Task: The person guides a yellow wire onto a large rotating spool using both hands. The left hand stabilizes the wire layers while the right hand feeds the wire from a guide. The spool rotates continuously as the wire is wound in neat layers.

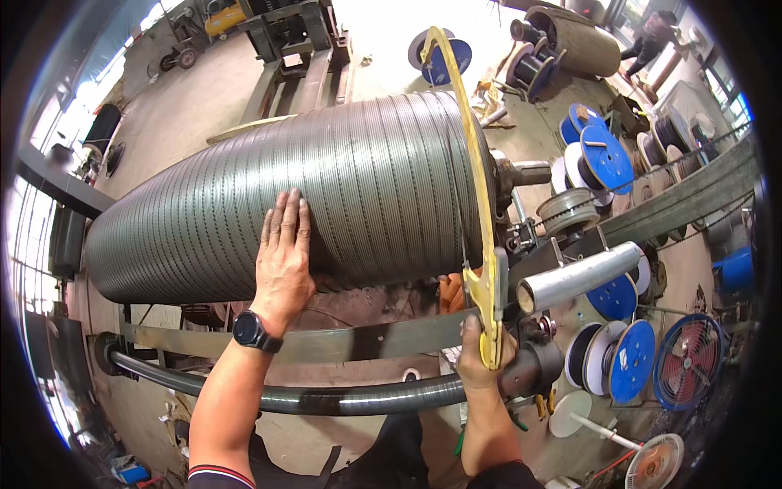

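Observation:
A large dark grey roller (326,196), ringed with many fine grooves and rows of small dashes, lies crosswise in front of me. My left hand (283,265), fingers straight and close together, rests flat on its near side; a dark watch (256,331) is on that wrist. My right hand (482,352) is wrapped round the handle of a yellow bow saw (481,175). The saw's frame reaches away from me over the roller's right end. Its thin blade runs along the left of the frame, at or close to the roller's surface; contact is hard to make out.
A black bar (350,399) and a flat metal rail (366,338) cross between me and the roller. A metal tube (578,277) sticks out right of the saw. Blue-sided reels (607,159) and a red-bladed fan (688,361) stand on the right. A person (652,37) is far off.

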A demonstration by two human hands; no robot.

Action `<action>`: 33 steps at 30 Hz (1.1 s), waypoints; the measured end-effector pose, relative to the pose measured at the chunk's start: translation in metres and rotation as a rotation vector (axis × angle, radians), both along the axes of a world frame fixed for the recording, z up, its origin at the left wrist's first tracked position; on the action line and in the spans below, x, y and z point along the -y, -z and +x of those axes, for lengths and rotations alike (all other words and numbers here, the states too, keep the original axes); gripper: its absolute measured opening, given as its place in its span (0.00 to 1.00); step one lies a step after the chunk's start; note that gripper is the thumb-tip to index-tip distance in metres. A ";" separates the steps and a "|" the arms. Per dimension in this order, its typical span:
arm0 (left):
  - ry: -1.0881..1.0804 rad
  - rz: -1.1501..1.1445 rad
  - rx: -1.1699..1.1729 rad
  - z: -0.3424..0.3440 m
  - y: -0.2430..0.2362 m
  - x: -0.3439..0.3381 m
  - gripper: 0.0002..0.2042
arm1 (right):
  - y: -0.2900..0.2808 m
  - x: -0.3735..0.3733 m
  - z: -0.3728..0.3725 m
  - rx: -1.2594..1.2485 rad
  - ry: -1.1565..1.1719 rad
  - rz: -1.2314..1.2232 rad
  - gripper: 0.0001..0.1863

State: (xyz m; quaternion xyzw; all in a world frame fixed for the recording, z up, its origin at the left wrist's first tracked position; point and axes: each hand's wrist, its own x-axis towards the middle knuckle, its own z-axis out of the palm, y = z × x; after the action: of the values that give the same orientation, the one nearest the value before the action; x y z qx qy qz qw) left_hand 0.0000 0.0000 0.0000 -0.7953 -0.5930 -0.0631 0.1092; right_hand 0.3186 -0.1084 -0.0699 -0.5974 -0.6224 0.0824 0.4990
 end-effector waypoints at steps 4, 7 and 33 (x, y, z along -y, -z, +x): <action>-0.009 -0.004 -0.012 -0.003 -0.004 0.002 0.56 | -0.007 0.052 0.002 0.105 0.008 -0.040 0.07; 0.017 0.016 0.035 0.003 -0.001 0.000 0.55 | -0.005 0.030 0.008 0.129 0.032 0.061 0.07; 0.018 0.006 0.044 0.003 -0.006 -0.003 0.56 | 0.008 -0.013 0.001 0.062 0.060 -0.001 0.10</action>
State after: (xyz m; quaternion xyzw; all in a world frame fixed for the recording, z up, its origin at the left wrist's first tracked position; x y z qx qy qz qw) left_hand 0.0030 0.0029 0.0062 -0.7988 -0.5877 -0.0831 0.0980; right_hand 0.3197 -0.0956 -0.0780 -0.6183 -0.6194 0.0492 0.4813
